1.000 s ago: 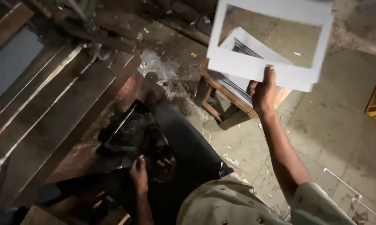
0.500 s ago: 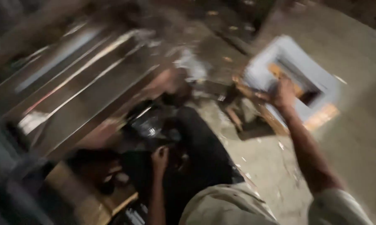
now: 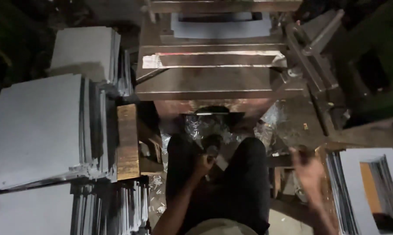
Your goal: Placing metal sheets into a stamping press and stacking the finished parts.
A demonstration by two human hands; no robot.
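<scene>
Left hand closed around a dark knob between the knees, below the press bed. Right hand open, blurred, empty, beside the stack of cut-out grey boards.

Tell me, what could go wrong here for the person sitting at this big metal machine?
The left hand grips a small dark knob just below the heavy metal press; fingers could perhaps get pinched there. The right hand is blurred and empty beside the stack of cut-out white frames; it might knock them off. The tall piles of grey sheets on the left overhang their edges and could slide.
</scene>
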